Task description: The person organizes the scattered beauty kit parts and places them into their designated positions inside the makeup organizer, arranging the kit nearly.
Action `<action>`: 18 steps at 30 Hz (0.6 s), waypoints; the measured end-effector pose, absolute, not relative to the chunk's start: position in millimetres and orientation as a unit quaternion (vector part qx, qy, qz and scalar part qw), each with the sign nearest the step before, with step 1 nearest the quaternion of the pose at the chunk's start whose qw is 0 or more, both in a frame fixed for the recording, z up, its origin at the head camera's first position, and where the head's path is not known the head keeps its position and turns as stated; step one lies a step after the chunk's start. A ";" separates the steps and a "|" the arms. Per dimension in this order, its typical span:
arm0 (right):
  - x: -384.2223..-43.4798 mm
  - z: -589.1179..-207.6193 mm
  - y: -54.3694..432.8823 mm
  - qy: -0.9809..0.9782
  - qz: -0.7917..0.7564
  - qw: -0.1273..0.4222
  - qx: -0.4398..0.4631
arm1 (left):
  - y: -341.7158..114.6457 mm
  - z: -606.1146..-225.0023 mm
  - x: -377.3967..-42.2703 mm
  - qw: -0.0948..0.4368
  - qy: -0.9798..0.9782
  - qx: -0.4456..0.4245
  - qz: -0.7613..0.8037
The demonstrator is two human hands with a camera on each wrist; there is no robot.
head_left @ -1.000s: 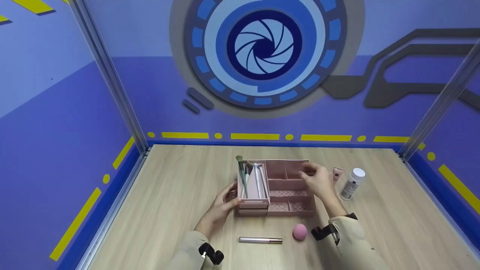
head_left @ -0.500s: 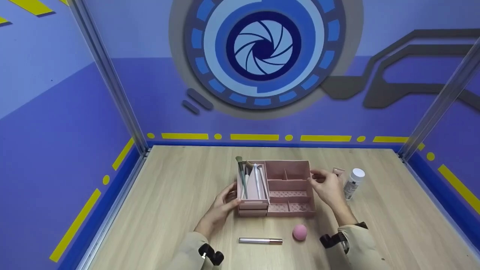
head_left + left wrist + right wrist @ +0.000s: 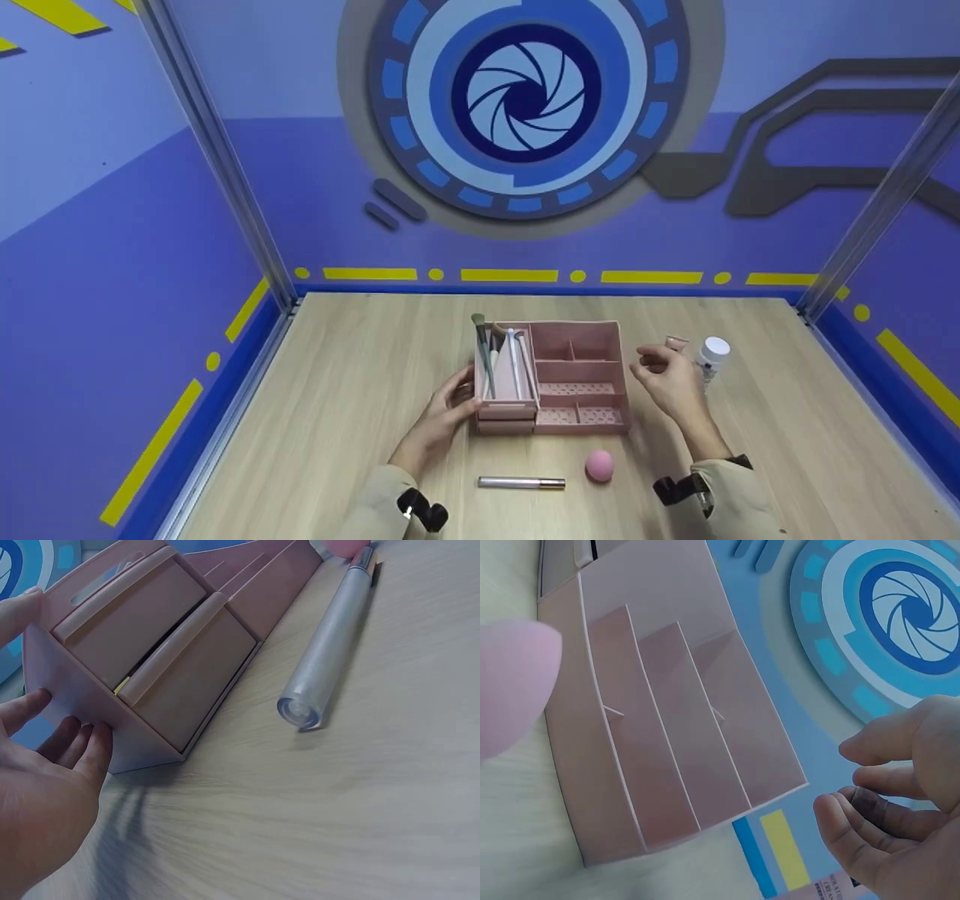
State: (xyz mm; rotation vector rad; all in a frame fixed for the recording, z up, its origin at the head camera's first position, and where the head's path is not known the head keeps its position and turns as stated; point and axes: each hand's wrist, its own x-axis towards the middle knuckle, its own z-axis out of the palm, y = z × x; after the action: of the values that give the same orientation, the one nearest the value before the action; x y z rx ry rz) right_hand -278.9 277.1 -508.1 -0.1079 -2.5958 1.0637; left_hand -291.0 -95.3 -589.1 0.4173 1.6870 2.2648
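A pink plastic organizer with compartments and drawers (image 3: 577,370) is placed on the pale wooden table (image 3: 375,352) between the hands. Its outer side is touched by the fairly straight, spread fingers of the left hand (image 3: 435,420), the thumb being set near the upper front corner. Slender makeup brushes (image 3: 486,358) are held in the compartment nearest that hand. The right hand (image 3: 671,379) is poised apart from the organizer, its fingers loosely bent, a narrow gap left between the tips. Beyond it, a small pink tube (image 3: 676,343) and a white-capped bottle (image 3: 716,346) are partly hidden. Between the wrists are seen a slim silvery cylinder (image 3: 521,483) and a round pink sponge (image 3: 599,466).
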 end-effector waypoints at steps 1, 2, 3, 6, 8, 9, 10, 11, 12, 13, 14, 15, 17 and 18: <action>-278.3 -508.4 277.9 -0.912 0.374 0.166 -0.038 | -95.4 -589.2 -291.0 0.143 0.583 0.144 0.786; -277.6 -508.8 279.0 -0.912 0.373 0.165 -0.038 | -95.5 -589.4 -291.0 0.143 0.581 0.145 0.788; -276.5 -509.3 280.2 -0.913 0.372 0.165 -0.039 | -95.7 -589.7 -291.0 0.143 0.580 0.145 0.789; -273.2 -511.2 285.7 -0.913 0.372 0.161 -0.037 | -95.4 -589.7 -291.1 0.143 0.577 0.145 0.791; -271.5 -513.6 289.2 -0.914 0.371 0.161 -0.037 | -95.6 -589.7 -290.7 0.142 0.578 0.146 0.790; -270.7 -514.9 291.0 -0.914 0.370 0.163 -0.038 | -95.6 -589.8 -290.6 0.141 0.579 0.146 0.790; -270.2 -516.1 292.8 -0.914 0.369 0.165 -0.039 | -95.6 -589.8 -290.4 0.141 0.579 0.147 0.790; -269.7 -517.3 294.6 -0.913 0.368 0.169 -0.040 | -95.5 -589.9 -290.3 0.140 0.579 0.149 0.789; -269.2 -518.7 296.4 -0.914 0.365 0.173 -0.042 | -95.3 -589.9 -290.4 0.140 0.580 0.150 0.789; -268.2 -519.7 298.1 -0.915 0.362 0.175 -0.044 | -95.2 -589.9 -290.4 0.140 0.579 0.150 0.789; -266.9 -520.7 300.0 -0.916 0.358 0.176 -0.045 | -95.1 -589.9 -290.4 0.141 0.578 0.149 0.790; -265.7 -521.7 301.6 -0.917 0.355 0.178 -0.048 | -94.9 -589.9 -290.3 0.142 0.576 0.149 0.791; -263.0 -523.8 304.7 -0.919 0.347 0.180 -0.050 | -94.9 -589.8 -290.2 0.142 0.575 0.147 0.793; -261.7 -524.7 306.1 -0.921 0.343 0.179 -0.052 | -95.0 -589.8 -290.1 0.143 0.573 0.146 0.794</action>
State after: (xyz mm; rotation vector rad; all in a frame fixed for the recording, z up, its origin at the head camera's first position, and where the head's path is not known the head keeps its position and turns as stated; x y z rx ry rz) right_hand -261.7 306.1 -524.7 -0.1458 -2.6029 0.9704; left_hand -290.1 -95.0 -589.8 0.4203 1.6531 2.2895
